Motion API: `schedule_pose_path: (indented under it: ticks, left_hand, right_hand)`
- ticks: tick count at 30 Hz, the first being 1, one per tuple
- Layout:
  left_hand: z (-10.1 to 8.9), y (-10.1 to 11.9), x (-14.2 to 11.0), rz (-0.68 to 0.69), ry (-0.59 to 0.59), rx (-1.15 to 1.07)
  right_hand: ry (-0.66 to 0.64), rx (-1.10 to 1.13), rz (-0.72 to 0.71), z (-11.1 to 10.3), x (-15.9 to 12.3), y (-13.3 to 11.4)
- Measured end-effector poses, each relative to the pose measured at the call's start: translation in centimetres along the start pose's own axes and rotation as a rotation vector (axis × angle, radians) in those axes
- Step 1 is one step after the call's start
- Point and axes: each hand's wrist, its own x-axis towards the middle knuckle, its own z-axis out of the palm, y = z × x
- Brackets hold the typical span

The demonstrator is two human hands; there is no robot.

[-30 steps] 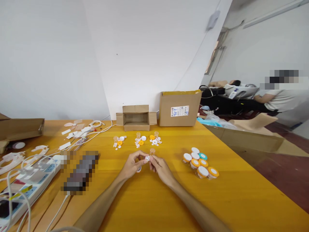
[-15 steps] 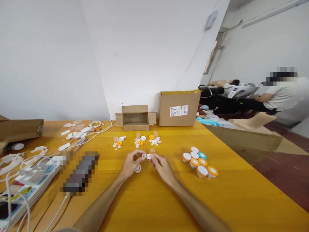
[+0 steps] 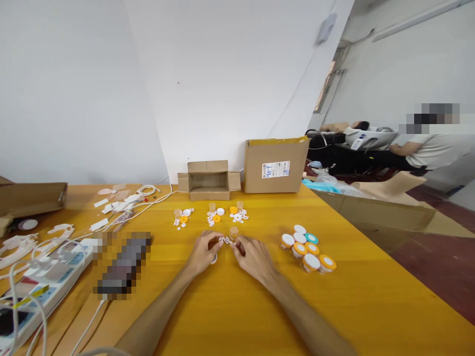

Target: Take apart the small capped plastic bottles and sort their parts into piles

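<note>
Centrally, left hand pinching white piece, right hand adjoining, grip unclear, table's right edge well apart

Looks like a workshop-type room, can't pin it further: wooden table with part piles, capped jars, open carton and taped box against white wall; power strip, cables left; someone seated back right.

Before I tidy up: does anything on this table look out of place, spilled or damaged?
The left side looks messy: white cables sprawl over the power strip, and white scraps lie scattered beyond it. No spill or damage shows, though the white parts at the left hand are too small to judge.
</note>
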Motion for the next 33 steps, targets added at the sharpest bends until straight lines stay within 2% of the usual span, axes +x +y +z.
schedule_pose_path:
  ticks: [5, 15, 22, 25, 28, 30, 33]
  left_hand:
    - [-0.1, 0.1, 0.0, 0.025, -0.001, 0.040]
    - [-0.1, 0.0, 0.1, 0.036, 0.010, 0.096]
    - [-0.2, 0.2, 0.0, 0.023, 0.033, 0.090]
    - [-0.4, 0.4, 0.0, 0.013, 0.058, 0.083]
    - [-0.5, 0.5, 0.0, -0.014, 0.107, 0.076]
    - [-0.6, 0.5, 0.1, -0.030, 0.137, 0.070]
    - [-0.7, 0.5, 0.0, -0.043, 0.155, 0.068]
  right_hand:
    - [0.068, 0.020, -0.010, 0.5, 0.0, 0.4]
    - [0.034, 0.001, 0.012, 0.5, -0.1, 0.1]
    - [0.127, 0.048, -0.037, 1.3, -0.2, 0.5]
    - [0.178, 0.100, -0.126, 1.9, -0.4, 0.5]
    - [0.230, 0.141, -0.302, 2.4, -0.5, 0.5]
    - [0.240, 0.133, -0.408, 2.7, -0.6, 0.4]
    - [0.235, 0.096, -0.484, 2.6, -0.8, 0.1]
